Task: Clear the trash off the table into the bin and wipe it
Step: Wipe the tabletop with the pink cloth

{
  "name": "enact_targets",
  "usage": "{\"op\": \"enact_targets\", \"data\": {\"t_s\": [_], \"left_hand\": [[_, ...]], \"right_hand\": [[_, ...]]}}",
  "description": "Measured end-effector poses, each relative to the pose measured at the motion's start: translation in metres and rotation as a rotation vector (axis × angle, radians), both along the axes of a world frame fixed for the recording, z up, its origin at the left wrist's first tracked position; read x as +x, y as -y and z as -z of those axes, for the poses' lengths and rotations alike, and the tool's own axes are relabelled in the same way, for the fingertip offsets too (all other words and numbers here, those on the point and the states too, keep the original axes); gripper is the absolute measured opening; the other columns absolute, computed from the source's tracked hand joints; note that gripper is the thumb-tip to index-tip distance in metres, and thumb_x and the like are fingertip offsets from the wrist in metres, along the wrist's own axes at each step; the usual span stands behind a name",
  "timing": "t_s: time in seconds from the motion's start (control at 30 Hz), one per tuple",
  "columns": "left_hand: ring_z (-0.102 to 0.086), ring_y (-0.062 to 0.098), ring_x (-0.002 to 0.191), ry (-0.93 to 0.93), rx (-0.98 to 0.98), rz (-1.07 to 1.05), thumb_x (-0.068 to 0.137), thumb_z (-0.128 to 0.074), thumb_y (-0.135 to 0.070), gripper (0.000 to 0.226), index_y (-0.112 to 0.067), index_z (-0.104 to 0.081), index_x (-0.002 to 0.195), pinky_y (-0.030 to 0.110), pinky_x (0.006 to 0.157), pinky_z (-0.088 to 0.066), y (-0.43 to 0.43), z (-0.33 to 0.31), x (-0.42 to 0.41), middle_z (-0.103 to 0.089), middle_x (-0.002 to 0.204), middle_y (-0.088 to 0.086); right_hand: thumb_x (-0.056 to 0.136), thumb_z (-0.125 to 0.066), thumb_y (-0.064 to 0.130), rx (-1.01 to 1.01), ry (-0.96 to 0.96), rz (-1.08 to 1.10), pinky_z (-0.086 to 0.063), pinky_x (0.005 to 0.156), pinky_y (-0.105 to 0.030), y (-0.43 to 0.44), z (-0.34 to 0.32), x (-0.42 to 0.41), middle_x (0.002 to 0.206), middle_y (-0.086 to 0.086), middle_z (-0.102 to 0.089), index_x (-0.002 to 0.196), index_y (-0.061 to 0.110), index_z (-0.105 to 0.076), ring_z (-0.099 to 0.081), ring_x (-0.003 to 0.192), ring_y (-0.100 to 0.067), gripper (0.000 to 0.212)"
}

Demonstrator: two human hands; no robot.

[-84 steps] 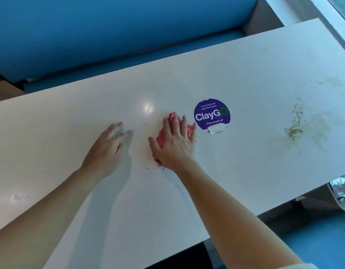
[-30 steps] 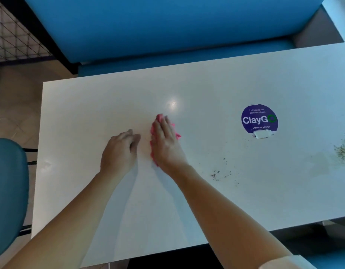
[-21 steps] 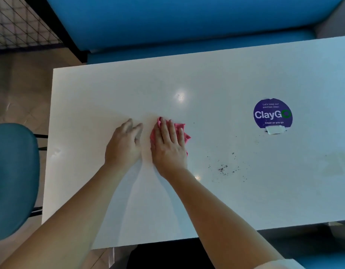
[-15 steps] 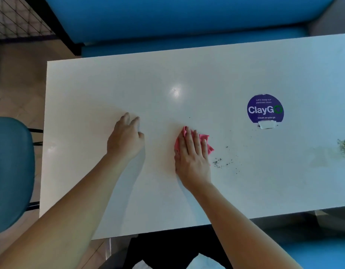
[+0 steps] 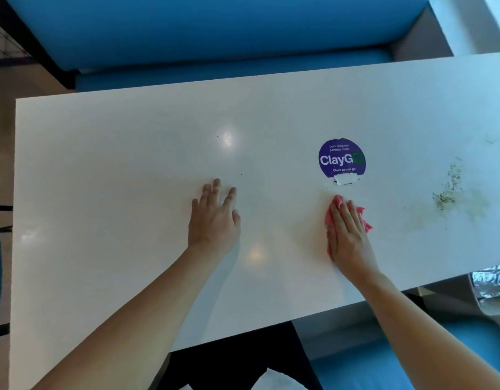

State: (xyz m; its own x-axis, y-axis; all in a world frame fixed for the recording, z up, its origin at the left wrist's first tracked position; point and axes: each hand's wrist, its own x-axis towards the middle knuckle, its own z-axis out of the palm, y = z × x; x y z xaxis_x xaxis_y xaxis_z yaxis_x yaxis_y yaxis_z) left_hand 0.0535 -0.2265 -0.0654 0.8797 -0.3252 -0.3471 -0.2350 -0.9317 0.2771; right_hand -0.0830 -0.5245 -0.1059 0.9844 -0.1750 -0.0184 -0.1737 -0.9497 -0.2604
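Spanning nearly the whole view, a white table, mostly bare now, with no large trash left on it. Sitting just off its right near corner, the bin, foil crumpled inside. Staying fixed near mid-table, a round purple sticker.

Having slid from beside the left hand half a second ago to a spot just below that sticker, the pink cloth is now covering the place where dark crumbs were lying; those specks no longer showing, so probably being pushed along or trapped under the cloth. Meaning, by judgement: the left and middle stretch looking done, the wiping moving rightward.

Still waiting well to the right, a greenish smear and a scatter of fine crumbs, untouched.

Pressing flat on the cloth, the right hand: fingers straight and close together, palm down, not pinching or bunching, simply bearing down. Resting apart from it, the left hand: spread open, palm on bare tabletop, holding nothing, seemingly bracing.
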Motion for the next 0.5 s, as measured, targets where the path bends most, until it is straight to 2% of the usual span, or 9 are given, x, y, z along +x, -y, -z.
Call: {"op": "enact_targets", "data": {"t_s": [0.1,0.2,0.27,0.33,0.4,0.5], "left_hand": [[-0.015,0.031,0.157,-0.028,-0.069,-0.014,0.104,-0.038,-0.027,0.056,-0.026,-0.034,0.159,0.050,0.124,-0.022,-0.005,-0.003,0.003,-0.014,0.171,0.009],[-0.018,0.025,0.157,-0.021,-0.165,-0.075,0.103,-0.040,-0.022,0.054,-0.022,-0.039,0.157,0.045,0.124,-0.026,-0.008,-0.004,0.004,-0.020,0.171,0.003],[-0.026,0.025,0.155,0.041,-0.202,-0.088,0.103,-0.043,-0.017,0.053,-0.013,-0.042,0.155,0.043,0.123,-0.031,-0.012,-0.001,0.000,-0.030,0.167,0.007],[-0.036,0.027,0.150,0.103,-0.235,-0.095,0.104,-0.042,-0.016,0.049,-0.005,-0.046,0.152,0.043,0.120,-0.037,-0.019,0.004,-0.002,-0.040,0.161,0.012],[-0.043,0.026,0.146,0.129,-0.251,-0.108,0.105,-0.037,-0.023,0.050,-0.003,-0.048,0.150,0.042,0.117,-0.041,-0.027,0.004,-0.002,-0.045,0.157,0.013],[-0.051,0.022,0.139,0.202,-0.248,-0.105,0.104,-0.047,-0.016,0.043,-0.004,-0.057,0.143,0.029,0.115,-0.038,-0.035,0.008,0.003,-0.054,0.151,0.010]], "right_hand": [[0.109,-0.029,0.026,0.076,0.047,-0.015,-0.026,0.122,-0.058,-0.005,-0.012,0.009,0.167,-0.022,-0.020,0.154,-0.009,-0.032,-0.016,0.156,-0.037,0.056],[0.110,-0.026,0.023,0.259,0.182,-0.075,-0.019,0.127,-0.042,-0.070,-0.035,0.037,0.165,-0.024,-0.022,0.152,-0.012,-0.031,-0.018,0.155,-0.036,0.055],[0.108,-0.032,0.019,0.333,0.178,-0.177,-0.019,0.127,-0.044,-0.120,-0.034,0.065,0.166,-0.023,-0.019,0.154,-0.009,-0.029,-0.014,0.157,-0.033,0.054],[0.106,-0.042,0.015,0.332,0.165,-0.201,-0.021,0.125,-0.050,-0.160,-0.015,0.095,0.167,-0.022,-0.019,0.155,-0.007,-0.029,-0.012,0.157,-0.033,0.056],[0.107,-0.045,0.020,0.318,0.116,-0.145,-0.019,0.125,-0.051,-0.188,-0.003,0.120,0.168,-0.015,-0.020,0.157,0.001,-0.032,-0.010,0.158,-0.029,0.055],[0.109,-0.040,0.029,0.145,0.117,-0.238,-0.021,0.124,-0.053,-0.203,0.004,0.138,0.167,-0.006,-0.027,0.155,0.011,-0.040,-0.012,0.158,-0.025,0.050]]}}
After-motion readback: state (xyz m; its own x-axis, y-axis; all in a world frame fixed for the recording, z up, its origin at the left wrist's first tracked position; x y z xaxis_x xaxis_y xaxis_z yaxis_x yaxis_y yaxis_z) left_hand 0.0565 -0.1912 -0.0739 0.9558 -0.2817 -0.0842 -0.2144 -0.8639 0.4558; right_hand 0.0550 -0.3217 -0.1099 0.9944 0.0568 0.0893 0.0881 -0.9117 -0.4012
